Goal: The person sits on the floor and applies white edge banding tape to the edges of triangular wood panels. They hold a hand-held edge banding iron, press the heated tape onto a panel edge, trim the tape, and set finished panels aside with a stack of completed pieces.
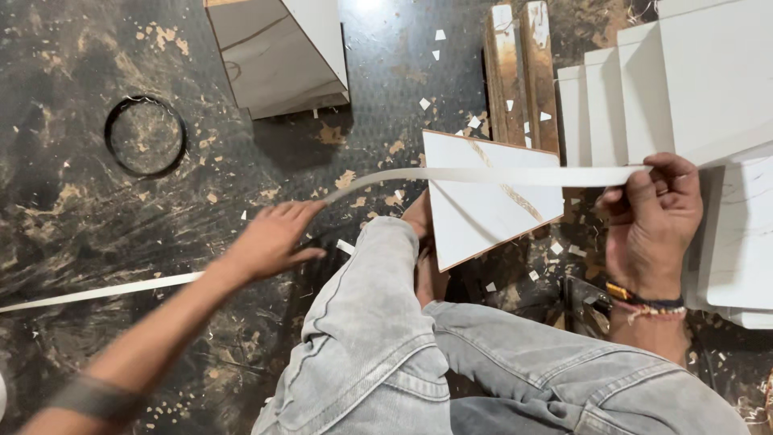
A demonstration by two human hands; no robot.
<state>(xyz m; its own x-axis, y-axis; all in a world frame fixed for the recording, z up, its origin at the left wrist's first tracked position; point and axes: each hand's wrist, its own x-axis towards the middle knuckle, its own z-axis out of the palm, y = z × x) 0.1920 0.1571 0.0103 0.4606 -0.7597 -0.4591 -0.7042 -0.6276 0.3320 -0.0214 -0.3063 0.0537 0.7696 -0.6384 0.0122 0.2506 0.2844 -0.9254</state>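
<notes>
A long white edge-banding strip [483,175] stretches level across the frame above a white laminated board [483,209], which leans on edge against the seated person's foot over a dark, dust-strewn floor [97,209]. The right hand [652,221] pinches the strip's end between thumb and fingers, just beside a stack of white panels [668,89]. The left hand [274,238], fingers spread and flat, slides along the strip where it bends down and trails off toward the left edge of the frame; whether it grips the band or merely guides it cannot be told through the blur. The work looks to be at the measuring-out stage, the tape drawn taut over the board's upper edge. Laying it down would call for both hands to lower together, keeping the band straight and centred on that narrow edge. Grey jeans [386,338] fill the foreground; two worn wooden battens [519,72], a black ring [145,135] and an angled white-faced panel [278,52] lie beyond
</notes>
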